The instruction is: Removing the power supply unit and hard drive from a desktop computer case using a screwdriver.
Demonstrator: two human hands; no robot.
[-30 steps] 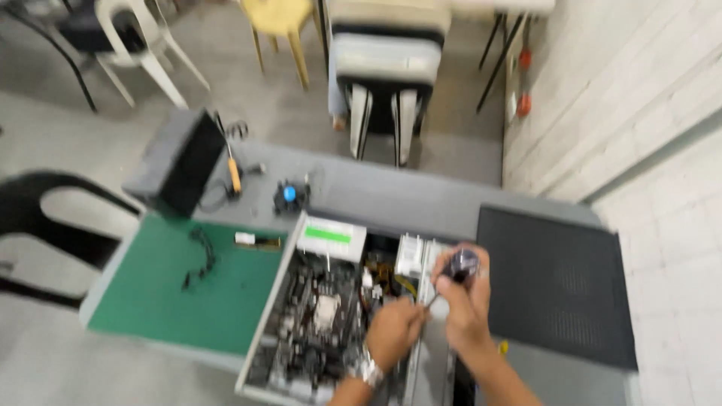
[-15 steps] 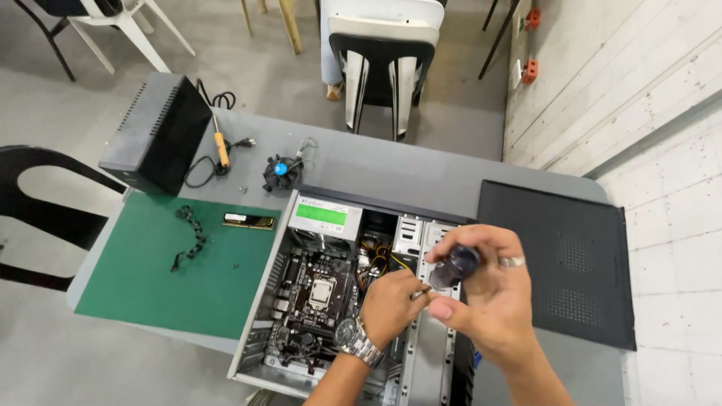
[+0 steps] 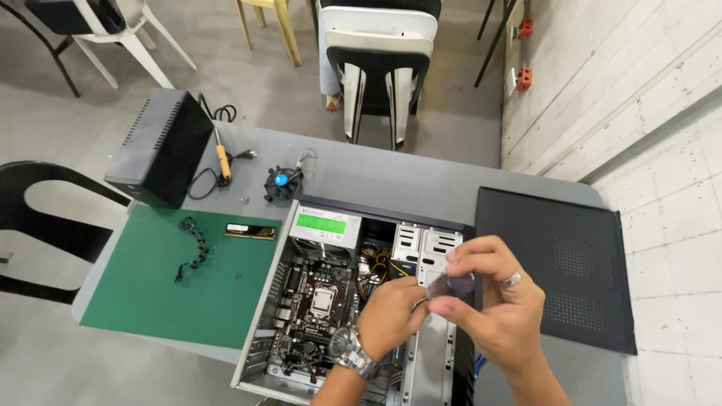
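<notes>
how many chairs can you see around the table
4: a black chair left of the table, a white chair top left, a wooden one top centre, and stacked white and black chairs behind. Others may be out of frame.

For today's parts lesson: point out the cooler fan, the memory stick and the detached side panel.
cooler fan [image 3: 283, 183], head view, on its blue hub.
memory stick [image 3: 250, 231], head view, middle of its top face.
side panel [image 3: 556, 263], head view, on its flat middle.

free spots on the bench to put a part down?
Bare green mat below the black cable and memory stick; grey tabletop right of the small cooler fan. Crowded inside the open computer case, under both hands.
</notes>
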